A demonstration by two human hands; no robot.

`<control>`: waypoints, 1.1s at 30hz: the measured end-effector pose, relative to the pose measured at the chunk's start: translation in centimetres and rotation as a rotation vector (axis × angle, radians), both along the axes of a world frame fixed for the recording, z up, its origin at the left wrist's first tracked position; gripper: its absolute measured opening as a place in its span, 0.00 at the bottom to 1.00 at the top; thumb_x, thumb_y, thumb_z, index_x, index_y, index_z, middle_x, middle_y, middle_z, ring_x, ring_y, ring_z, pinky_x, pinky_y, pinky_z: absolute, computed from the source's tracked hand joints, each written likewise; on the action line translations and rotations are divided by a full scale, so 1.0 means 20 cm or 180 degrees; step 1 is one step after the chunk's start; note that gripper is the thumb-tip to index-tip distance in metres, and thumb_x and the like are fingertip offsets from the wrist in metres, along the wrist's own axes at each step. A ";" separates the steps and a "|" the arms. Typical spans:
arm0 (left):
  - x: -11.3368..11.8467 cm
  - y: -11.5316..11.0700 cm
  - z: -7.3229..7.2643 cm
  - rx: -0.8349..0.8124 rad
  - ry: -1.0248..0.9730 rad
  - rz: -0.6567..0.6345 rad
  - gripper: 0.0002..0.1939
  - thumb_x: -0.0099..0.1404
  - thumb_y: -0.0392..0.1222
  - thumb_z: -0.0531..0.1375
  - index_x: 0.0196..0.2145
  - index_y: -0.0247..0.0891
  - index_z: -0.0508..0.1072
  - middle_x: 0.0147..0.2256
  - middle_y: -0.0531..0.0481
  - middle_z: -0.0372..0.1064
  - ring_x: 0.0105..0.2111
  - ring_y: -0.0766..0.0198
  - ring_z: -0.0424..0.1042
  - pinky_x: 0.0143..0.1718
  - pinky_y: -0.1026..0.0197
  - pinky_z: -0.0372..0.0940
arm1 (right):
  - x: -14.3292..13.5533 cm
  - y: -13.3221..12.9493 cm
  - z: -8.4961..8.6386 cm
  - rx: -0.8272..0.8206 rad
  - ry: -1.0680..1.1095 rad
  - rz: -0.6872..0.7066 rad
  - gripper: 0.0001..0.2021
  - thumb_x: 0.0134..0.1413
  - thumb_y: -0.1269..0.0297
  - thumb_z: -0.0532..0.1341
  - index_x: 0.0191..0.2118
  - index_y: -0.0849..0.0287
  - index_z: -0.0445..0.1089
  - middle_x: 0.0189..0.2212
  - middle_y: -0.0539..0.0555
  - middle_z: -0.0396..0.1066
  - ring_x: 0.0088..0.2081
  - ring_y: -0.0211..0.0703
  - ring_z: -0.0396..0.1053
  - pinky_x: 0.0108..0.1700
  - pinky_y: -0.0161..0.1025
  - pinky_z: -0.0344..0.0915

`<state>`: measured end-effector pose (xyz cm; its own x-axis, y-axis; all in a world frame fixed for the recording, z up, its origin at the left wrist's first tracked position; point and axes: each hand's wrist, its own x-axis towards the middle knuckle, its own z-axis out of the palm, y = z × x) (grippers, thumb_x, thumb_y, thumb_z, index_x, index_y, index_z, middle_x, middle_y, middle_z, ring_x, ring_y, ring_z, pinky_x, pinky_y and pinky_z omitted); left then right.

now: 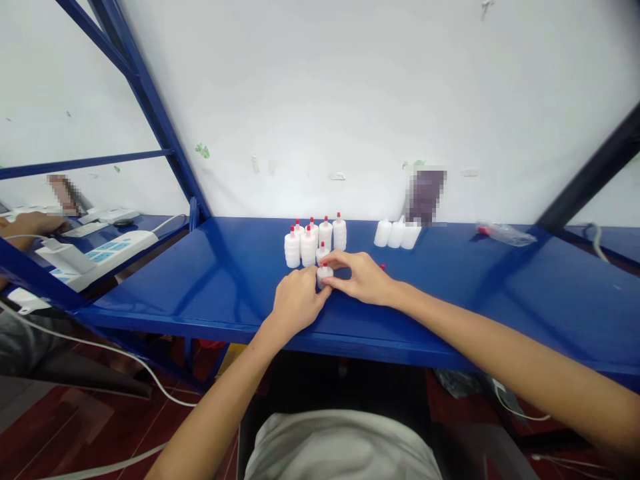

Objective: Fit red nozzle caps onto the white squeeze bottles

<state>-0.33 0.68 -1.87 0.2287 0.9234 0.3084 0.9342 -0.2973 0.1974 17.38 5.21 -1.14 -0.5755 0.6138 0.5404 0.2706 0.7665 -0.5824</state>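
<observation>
Thumb and fingertips of my right hand bend round in a pinch on a small white bottle with a red cap, which sits near the front of the blue table. My left hand is curled in against the bottle's left side, but its fingertips are hidden, so I cannot tell how firmly it grips. Just behind, one red-capped bottle stands partly covered by my right hand, and beyond it stands a close upright cluster of red-capped bottles. Farther right, three plain white bottles are set side by side near a dark, blurred-out object. Something small and red shows just beyond my right wrist. A clear plastic bag lies well off to the right. To my left, another person's hand is near a white power strip.
</observation>
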 end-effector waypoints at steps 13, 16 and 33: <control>0.01 0.00 0.01 -0.0069 -0.0073 -0.0014 0.17 0.70 0.55 0.55 0.40 0.39 0.73 0.35 0.47 0.77 0.37 0.54 0.75 0.32 0.60 0.61 | -0.05 0.28 0.04 0.0580 0.0288 -0.0856 0.18 0.55 0.65 0.64 0.52 0.57 0.68 0.43 0.57 0.71 0.42 0.46 0.73 0.46 0.46 0.74; 0.01 0.00 0.01 -0.0105 -0.0080 -0.0012 0.18 0.70 0.55 0.54 0.41 0.39 0.73 0.36 0.46 0.77 0.38 0.53 0.75 0.34 0.59 0.62 | -0.06 0.26 0.01 0.0620 -0.0038 -0.0909 0.17 0.55 0.66 0.64 0.51 0.57 0.68 0.43 0.57 0.73 0.41 0.47 0.72 0.45 0.46 0.72; 0.08 0.12 0.31 -0.1539 0.0582 -0.1751 0.14 0.59 0.53 0.64 0.32 0.38 0.72 0.27 0.51 0.72 0.26 0.61 0.70 0.25 0.62 0.57 | -0.06 0.26 0.12 0.0901 -0.0552 -0.0669 0.12 0.62 0.74 0.52 0.44 0.61 0.71 0.40 0.58 0.72 0.39 0.44 0.69 0.44 0.41 0.64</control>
